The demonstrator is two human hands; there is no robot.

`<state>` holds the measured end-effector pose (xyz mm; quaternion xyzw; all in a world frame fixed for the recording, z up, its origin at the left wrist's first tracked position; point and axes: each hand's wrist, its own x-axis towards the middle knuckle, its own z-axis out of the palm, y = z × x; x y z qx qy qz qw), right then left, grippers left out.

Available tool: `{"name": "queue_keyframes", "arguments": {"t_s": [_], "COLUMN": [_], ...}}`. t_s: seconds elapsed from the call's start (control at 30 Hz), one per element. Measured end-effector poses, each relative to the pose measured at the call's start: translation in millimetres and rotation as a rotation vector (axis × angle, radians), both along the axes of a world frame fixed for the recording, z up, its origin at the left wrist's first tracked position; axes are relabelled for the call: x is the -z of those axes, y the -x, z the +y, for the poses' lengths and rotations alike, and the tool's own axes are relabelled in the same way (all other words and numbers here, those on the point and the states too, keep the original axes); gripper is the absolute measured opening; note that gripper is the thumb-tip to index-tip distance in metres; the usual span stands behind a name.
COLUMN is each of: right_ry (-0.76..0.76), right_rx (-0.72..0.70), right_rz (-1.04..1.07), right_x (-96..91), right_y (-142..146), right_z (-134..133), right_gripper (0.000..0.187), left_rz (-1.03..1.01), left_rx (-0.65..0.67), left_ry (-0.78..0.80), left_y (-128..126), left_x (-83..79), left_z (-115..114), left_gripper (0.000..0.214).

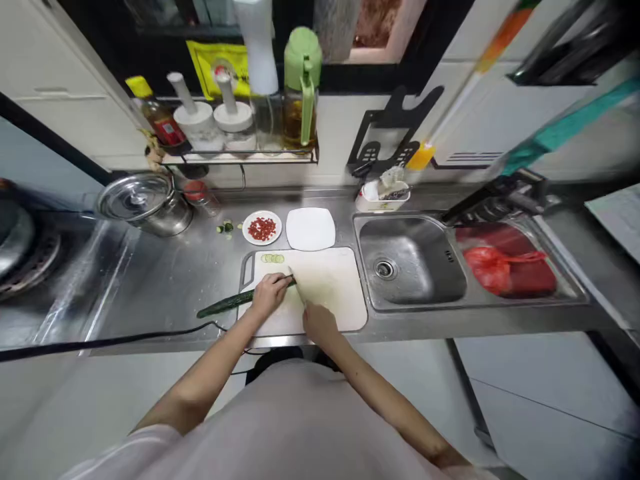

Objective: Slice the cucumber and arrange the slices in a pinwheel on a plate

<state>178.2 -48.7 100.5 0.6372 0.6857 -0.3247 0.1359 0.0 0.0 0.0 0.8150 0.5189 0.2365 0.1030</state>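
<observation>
Green cucumber (225, 305) lying across left edge of the chopping board (343, 287), left hand (269, 295) clamped on it.
Right hand (320, 324) closed round knife (299, 289) at cucumber's right end, above board. Thin slices (273, 258) at board's far left; square plate (311, 229) just beyond board.

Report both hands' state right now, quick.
Left hand: closed over the cucumber, holding it on the board.
Right hand: closed, gripping the knife.
</observation>
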Motion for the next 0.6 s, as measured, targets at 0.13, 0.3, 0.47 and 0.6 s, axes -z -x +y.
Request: {"name": "queue_keyframes", "arguments": {"t_s": [0.13, 0.3, 0.47, 0.6], "right_ry": [-0.015, -0.018, -0.003, -0.011], "right_rx": [-0.001, 0.007, 0.015, 0.022], "right_rz": [0.027, 0.033, 0.032, 0.043], "right_x": [3.2, 1.6, 0.0, 4.5], "right_y": [1.8, 3.0, 2.7, 6.0], "right_z": [7.7, 10.5, 8.5, 11.3], "right_gripper": [0.036, 0.037, 0.035, 0.035], "left_rz": [-0.012, -0.029, -0.042, -0.038], "left_rx": [0.009, 0.004, 0.013, 0.015], "left_ry": [0.011, 0.026, 0.038, 0.034], "left_y": [-0.8, -0.7, -0.2, 0.6], "left_x": [-1.0, -5.2, -7.0, -6.1], "left_z": [1.2, 2.3, 1.9, 2.1], "left_gripper": [0.026, 0.026, 0.026, 0.026]}}
